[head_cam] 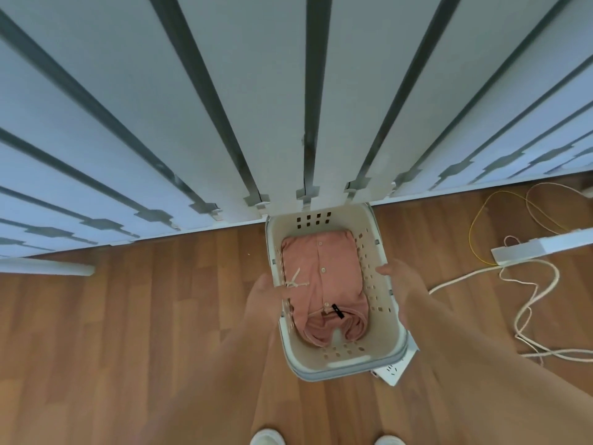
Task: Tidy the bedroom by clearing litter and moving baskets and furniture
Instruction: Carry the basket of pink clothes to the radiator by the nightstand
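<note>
- Wood-plank flooring [128, 316] fills the lower half of my view; white vertical panels [160, 107] with dark gaps between them fill the upper half, meeting the floor just beyond the fingertips.
- I count one laundry basket [378, 345], cream plastic with rows of small slots in its walls, standing on the floor between the two hands with its far end against the foot of the panels.
- One pink buttoned garment [324, 284] lies folded inside the basket, below finger level; a pale drawstring and a small dark tag show on it.
- Left hand [266, 297]: fingers lie against the basket's left rim. The frame is blurred, so I cannot tell whether they are clenched on it or merely touching.
- Right hand [398, 284]: fingers curl over the right rim, thumb on the inner side; it appears to be grasping the rim, though blur limits certainty.
- Two white shoe tips [266, 440] show at the bottom edge, nearer to me than both wrists.
- One white power strip [526, 250] lies on the floor well to the right of the right fingers, with white cables [526, 300] looping beside it and one thin yellow cable [481, 220] beyond it.
- One flat white item [393, 370] protrudes from under the basket's near right corner, behind the right wrist; I cannot identify it.
</note>
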A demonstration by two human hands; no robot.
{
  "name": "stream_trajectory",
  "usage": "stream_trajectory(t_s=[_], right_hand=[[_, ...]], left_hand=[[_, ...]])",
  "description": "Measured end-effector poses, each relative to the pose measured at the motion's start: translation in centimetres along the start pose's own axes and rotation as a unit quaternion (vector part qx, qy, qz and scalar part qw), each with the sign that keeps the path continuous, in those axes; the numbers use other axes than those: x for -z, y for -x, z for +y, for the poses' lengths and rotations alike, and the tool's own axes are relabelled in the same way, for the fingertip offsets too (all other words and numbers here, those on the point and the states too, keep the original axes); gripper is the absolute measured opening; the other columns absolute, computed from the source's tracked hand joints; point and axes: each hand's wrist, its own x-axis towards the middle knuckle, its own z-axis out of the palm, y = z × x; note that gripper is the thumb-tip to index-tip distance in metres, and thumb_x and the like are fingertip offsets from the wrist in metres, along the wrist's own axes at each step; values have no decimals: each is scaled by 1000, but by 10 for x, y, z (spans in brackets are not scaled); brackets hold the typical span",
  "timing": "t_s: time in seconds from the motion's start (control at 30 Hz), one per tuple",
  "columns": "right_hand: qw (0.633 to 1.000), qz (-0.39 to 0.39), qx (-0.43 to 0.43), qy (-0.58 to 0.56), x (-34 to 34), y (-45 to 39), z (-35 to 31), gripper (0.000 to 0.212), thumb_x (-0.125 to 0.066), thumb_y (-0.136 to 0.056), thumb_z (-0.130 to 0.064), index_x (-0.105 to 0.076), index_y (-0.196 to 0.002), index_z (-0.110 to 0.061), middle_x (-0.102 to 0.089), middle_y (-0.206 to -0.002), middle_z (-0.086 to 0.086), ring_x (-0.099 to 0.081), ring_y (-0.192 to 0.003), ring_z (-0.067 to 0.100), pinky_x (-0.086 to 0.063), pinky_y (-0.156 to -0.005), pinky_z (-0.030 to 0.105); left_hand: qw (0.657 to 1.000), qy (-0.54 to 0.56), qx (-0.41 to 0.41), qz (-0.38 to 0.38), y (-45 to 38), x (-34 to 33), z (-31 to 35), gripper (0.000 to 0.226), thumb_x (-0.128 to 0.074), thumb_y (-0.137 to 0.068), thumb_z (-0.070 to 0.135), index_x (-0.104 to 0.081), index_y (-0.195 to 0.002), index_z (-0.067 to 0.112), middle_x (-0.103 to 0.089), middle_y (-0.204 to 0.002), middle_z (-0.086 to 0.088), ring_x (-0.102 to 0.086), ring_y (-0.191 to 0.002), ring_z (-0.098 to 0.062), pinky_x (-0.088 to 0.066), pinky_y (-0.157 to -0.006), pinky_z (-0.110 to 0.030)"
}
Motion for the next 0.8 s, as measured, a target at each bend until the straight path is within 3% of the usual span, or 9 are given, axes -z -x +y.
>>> stream_trajectory(t_s=[0.13, 0.2, 0.3, 0.4, 0.47, 0.5, 0.6, 0.63, 0.8], right_hand=[[999, -24, 17, 27, -6, 72, -31, 34, -53, -95, -10, -58, -125, 5, -57, -132, 24, -55, -120, 38, -46, -77, 33], [998, -45, 25, 28, -9, 116, -51, 34, -51, -96, -12, -58, -125, 4, -58, -131, 24, -59, -113, 36, -53, -77, 36], [996, -88, 9, -7, -13, 184, -88, 36, -44, -100, -7, -52, -130, 9, -52, -137, 27, -49, -127, 41, -41, -105, 50], [995, -93, 32, 11, -12, 260, -125, 33, -49, -100, -26, -60, -123, -5, -61, -127, 17, -56, -115, 34, -41, -105, 46], [995, -97, 22, 0, -7, 308, -145, 36, -56, -94, -40, -65, -117, -14, -66, -118, 10, -61, -108, 28, -43, -104, 45], [994, -111, 22, 6, -6, 328, -153, 40, -58, -92, -45, -66, -117, -15, -68, -117, 9, -61, -109, 29, -43, -105, 46], [986, -158, 40, 40, -4, 396, -176, 51, -54, -89, -53, -62, -120, -13, -62, -129, 12, -56, -120, 33, -39, -109, 49], [982, -174, 57, 49, -5, 417, -185, 49, -52, -92, -50, -59, -123, -12, -58, -135, 12, -53, -125, 33, -37, -110, 50], [952, -217, 157, 146, -24, 526, -223, 52, -45, -97, -46, -58, -124, -3, -59, -129, 16, -52, -101, 22, -39, -99, 40]], left_hand=[[1000, 15, -3, -14, 56, 8, 22, 31, -60, -86, -9, -58, -80, 22, -66, -51, 17, -60, -43, 6, -43, -39, -9], [1000, 4, -2, -15, 88, 11, 39, 22, -59, -87, -6, -66, -97, 12, -75, -73, 7, -69, -61, -4, -54, -56, -17], [999, 11, 1, -33, 151, 17, 79, 43, -56, -87, -1, -58, -129, 8, -69, -114, -13, -67, -95, -25, -55, -91, -43], [995, 76, 6, -56, 223, 31, 117, 35, -52, -93, 3, -58, -128, 4, -67, -116, -19, -66, -81, -23, -58, -72, -35], [991, 121, 19, -59, 272, 43, 138, 26, -54, -94, 8, -62, -119, 5, -67, -115, -17, -65, -86, -23, -56, -77, -34], [988, 146, 22, -55, 295, 51, 147, 21, -56, -93, 10, -66, -111, 7, -69, -111, -16, -65, -89, -23, -57, -82, -36], [980, 198, -2, -33, 363, 79, 172, 13, -58, -94, 13, -69, -90, 9, -68, -74, -6, -64, -57, -13, -51, -50, -22], [976, 215, -14, -28, 385, 90, 180, 12, -58, -95, 16, -68, -94, 9, -63, -72, -3, -61, -56, -12, -48, -51, -21], [962, 260, -74, 26, 494, 148, 209, 29, -60, -95, 27, -58, -122, 17, -53, -115, -1, -52, -101, -15, -42, -86, -30]])
